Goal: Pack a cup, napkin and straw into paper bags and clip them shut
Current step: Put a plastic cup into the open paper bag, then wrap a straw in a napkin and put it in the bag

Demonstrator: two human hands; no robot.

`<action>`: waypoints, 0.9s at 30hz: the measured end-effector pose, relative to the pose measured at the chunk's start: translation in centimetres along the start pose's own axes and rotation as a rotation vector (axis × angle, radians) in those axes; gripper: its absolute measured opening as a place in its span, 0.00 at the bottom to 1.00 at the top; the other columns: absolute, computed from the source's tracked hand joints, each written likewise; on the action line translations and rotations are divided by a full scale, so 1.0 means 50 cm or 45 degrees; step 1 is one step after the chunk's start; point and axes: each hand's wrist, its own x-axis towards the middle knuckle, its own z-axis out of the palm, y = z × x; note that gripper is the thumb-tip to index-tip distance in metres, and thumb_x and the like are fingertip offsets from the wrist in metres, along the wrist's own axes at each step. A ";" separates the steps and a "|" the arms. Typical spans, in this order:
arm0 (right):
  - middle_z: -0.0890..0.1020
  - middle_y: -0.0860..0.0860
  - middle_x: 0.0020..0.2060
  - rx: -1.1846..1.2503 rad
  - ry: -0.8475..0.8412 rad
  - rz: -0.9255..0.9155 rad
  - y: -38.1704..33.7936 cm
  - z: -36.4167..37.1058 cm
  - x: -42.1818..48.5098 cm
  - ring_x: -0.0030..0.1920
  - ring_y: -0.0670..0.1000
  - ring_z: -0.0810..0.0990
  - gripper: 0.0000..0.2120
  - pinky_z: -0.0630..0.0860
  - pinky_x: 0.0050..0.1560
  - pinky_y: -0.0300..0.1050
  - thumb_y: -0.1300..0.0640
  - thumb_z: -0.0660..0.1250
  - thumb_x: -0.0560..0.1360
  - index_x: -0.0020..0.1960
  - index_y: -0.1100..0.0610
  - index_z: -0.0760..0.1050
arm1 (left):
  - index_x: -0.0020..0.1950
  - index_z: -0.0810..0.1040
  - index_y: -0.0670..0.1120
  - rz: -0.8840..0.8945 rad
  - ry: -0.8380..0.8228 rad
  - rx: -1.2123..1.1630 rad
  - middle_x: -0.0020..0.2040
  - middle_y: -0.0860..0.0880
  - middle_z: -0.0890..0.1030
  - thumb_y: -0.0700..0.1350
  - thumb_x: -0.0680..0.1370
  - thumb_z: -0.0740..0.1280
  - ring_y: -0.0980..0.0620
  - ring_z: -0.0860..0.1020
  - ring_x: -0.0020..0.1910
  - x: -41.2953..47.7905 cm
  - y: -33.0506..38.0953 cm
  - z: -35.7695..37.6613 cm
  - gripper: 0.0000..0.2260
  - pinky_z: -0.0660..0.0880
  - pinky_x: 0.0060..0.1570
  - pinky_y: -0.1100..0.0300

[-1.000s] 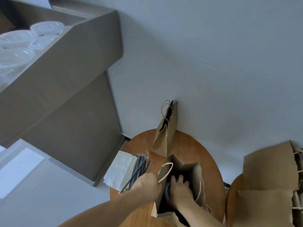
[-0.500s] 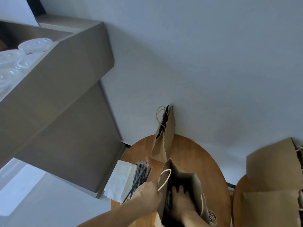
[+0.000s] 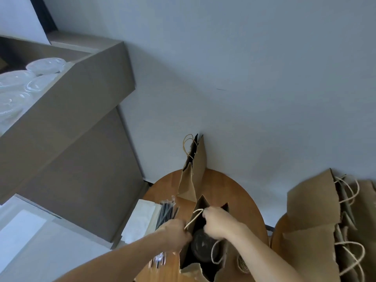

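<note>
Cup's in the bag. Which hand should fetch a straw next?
Left, probably. The left hand grips the rim of the bag, right beside the straws; the right hand would have to cross over the bag.

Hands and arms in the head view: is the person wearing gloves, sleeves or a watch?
No. The left hand and right hand are ungloved, with no ring or watch visible; the left forearm and right forearm show no sleeve within the picture.

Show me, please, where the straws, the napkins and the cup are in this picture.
straws [image 3: 166, 212]: head view, middle of the black bundle.
napkins [image 3: 140, 220]: head view, top of the white stack.
cup [image 3: 201, 244]: head view, its dark lid, down inside the bag [image 3: 202, 202].
</note>
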 end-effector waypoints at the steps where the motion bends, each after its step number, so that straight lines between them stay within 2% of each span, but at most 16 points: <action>1: 0.81 0.54 0.49 -0.018 0.071 -0.018 -0.005 -0.035 -0.015 0.48 0.55 0.81 0.09 0.78 0.43 0.49 0.61 0.60 0.76 0.52 0.57 0.78 | 0.56 0.77 0.48 0.043 -0.084 0.009 0.49 0.47 0.84 0.54 0.75 0.65 0.49 0.83 0.47 0.000 -0.001 -0.007 0.14 0.81 0.53 0.51; 3: 0.82 0.55 0.52 -0.050 0.236 -0.035 -0.012 -0.088 -0.036 0.50 0.56 0.81 0.13 0.80 0.50 0.52 0.61 0.60 0.76 0.57 0.57 0.79 | 0.62 0.75 0.47 0.104 -0.211 0.100 0.56 0.47 0.81 0.54 0.74 0.70 0.49 0.81 0.51 0.001 -0.007 -0.030 0.19 0.80 0.54 0.53; 6: 0.78 0.51 0.61 0.026 0.383 -0.032 -0.029 -0.127 -0.041 0.58 0.53 0.78 0.17 0.77 0.58 0.48 0.63 0.58 0.78 0.64 0.53 0.76 | 0.67 0.73 0.45 0.169 -0.196 0.327 0.61 0.46 0.78 0.48 0.74 0.71 0.49 0.76 0.54 0.006 -0.020 -0.085 0.23 0.72 0.49 0.58; 7: 0.78 0.50 0.62 0.074 0.405 -0.035 -0.039 -0.130 -0.034 0.59 0.53 0.77 0.18 0.76 0.59 0.48 0.63 0.58 0.79 0.65 0.52 0.75 | 0.66 0.74 0.43 0.194 -0.165 0.352 0.59 0.45 0.79 0.46 0.74 0.70 0.47 0.77 0.54 0.009 -0.025 -0.103 0.20 0.73 0.48 0.57; 9: 0.77 0.50 0.63 0.172 0.434 -0.047 -0.068 -0.127 -0.011 0.60 0.52 0.77 0.17 0.75 0.60 0.46 0.62 0.57 0.80 0.66 0.52 0.75 | 0.53 0.79 0.42 0.220 -0.064 0.337 0.48 0.45 0.80 0.42 0.75 0.65 0.44 0.79 0.49 0.019 -0.040 -0.138 0.09 0.75 0.44 0.53; 10: 0.77 0.49 0.63 0.220 0.436 -0.056 -0.087 -0.120 0.006 0.60 0.52 0.77 0.17 0.75 0.58 0.44 0.62 0.57 0.80 0.66 0.52 0.75 | 0.46 0.78 0.45 0.218 0.002 0.315 0.45 0.45 0.80 0.41 0.76 0.62 0.43 0.79 0.47 0.024 -0.052 -0.156 0.06 0.74 0.43 0.53; 11: 0.78 0.49 0.62 0.279 0.425 -0.066 -0.108 -0.109 0.026 0.59 0.51 0.78 0.16 0.75 0.55 0.42 0.61 0.57 0.80 0.65 0.52 0.76 | 0.44 0.78 0.46 0.204 0.068 0.271 0.46 0.46 0.81 0.40 0.76 0.60 0.44 0.79 0.47 0.030 -0.066 -0.173 0.08 0.74 0.43 0.54; 13: 0.80 0.48 0.53 0.432 0.363 -0.071 -0.152 -0.074 0.073 0.49 0.50 0.80 0.12 0.74 0.44 0.39 0.59 0.58 0.80 0.56 0.51 0.79 | 0.54 0.80 0.48 0.165 0.194 0.143 0.54 0.48 0.82 0.42 0.79 0.58 0.47 0.79 0.51 0.046 -0.107 -0.205 0.12 0.77 0.49 0.54; 15: 0.81 0.48 0.42 0.557 0.281 -0.033 -0.195 -0.023 0.126 0.37 0.49 0.78 0.09 0.74 0.34 0.41 0.58 0.60 0.78 0.45 0.52 0.78 | 0.58 0.79 0.48 0.063 0.260 0.026 0.54 0.48 0.82 0.46 0.79 0.57 0.45 0.80 0.51 0.064 -0.158 -0.230 0.13 0.79 0.51 0.52; 16: 0.81 0.49 0.40 0.624 0.235 -0.004 -0.215 0.007 0.152 0.36 0.50 0.79 0.08 0.76 0.33 0.45 0.57 0.61 0.77 0.44 0.55 0.78 | 0.58 0.79 0.47 0.001 0.274 -0.025 0.52 0.47 0.82 0.46 0.79 0.57 0.44 0.81 0.50 0.072 -0.187 -0.239 0.13 0.78 0.48 0.53; 18: 0.78 0.52 0.35 0.763 0.135 0.062 -0.248 0.074 0.204 0.35 0.53 0.77 0.09 0.78 0.39 0.54 0.57 0.62 0.75 0.40 0.58 0.77 | 0.57 0.79 0.47 -0.098 0.292 -0.083 0.50 0.47 0.82 0.45 0.79 0.58 0.46 0.81 0.49 0.094 -0.245 -0.247 0.12 0.78 0.45 0.55; 19: 0.74 0.53 0.31 0.813 0.107 0.108 -0.260 0.105 0.228 0.33 0.53 0.74 0.09 0.76 0.37 0.53 0.58 0.62 0.74 0.35 0.58 0.75 | 0.57 0.78 0.48 -0.132 0.296 -0.103 0.51 0.48 0.81 0.46 0.79 0.59 0.47 0.81 0.49 0.106 -0.273 -0.247 0.11 0.77 0.45 0.56; 21: 0.67 0.51 0.26 0.855 0.117 0.209 -0.275 0.167 0.279 0.27 0.51 0.67 0.16 0.66 0.32 0.47 0.59 0.64 0.73 0.28 0.54 0.65 | 0.58 0.78 0.49 -0.173 0.292 -0.135 0.52 0.50 0.80 0.48 0.81 0.59 0.51 0.78 0.47 0.131 -0.322 -0.243 0.11 0.74 0.39 0.61; 24: 0.66 0.48 0.23 0.781 0.110 0.352 -0.284 0.243 0.340 0.21 0.46 0.65 0.17 0.60 0.25 0.38 0.52 0.65 0.73 0.30 0.55 0.64 | 0.53 0.77 0.52 -0.238 0.297 -0.224 0.48 0.52 0.79 0.48 0.81 0.59 0.57 0.75 0.40 0.164 -0.376 -0.230 0.07 0.68 0.31 0.65; 27: 0.73 0.48 0.26 0.632 0.073 0.450 -0.287 0.300 0.390 0.24 0.45 0.72 0.18 0.62 0.23 0.37 0.46 0.64 0.75 0.32 0.56 0.69 | 0.48 0.77 0.52 -0.294 0.324 -0.352 0.42 0.53 0.79 0.47 0.79 0.59 0.56 0.75 0.37 0.191 -0.409 -0.221 0.07 0.69 0.29 0.64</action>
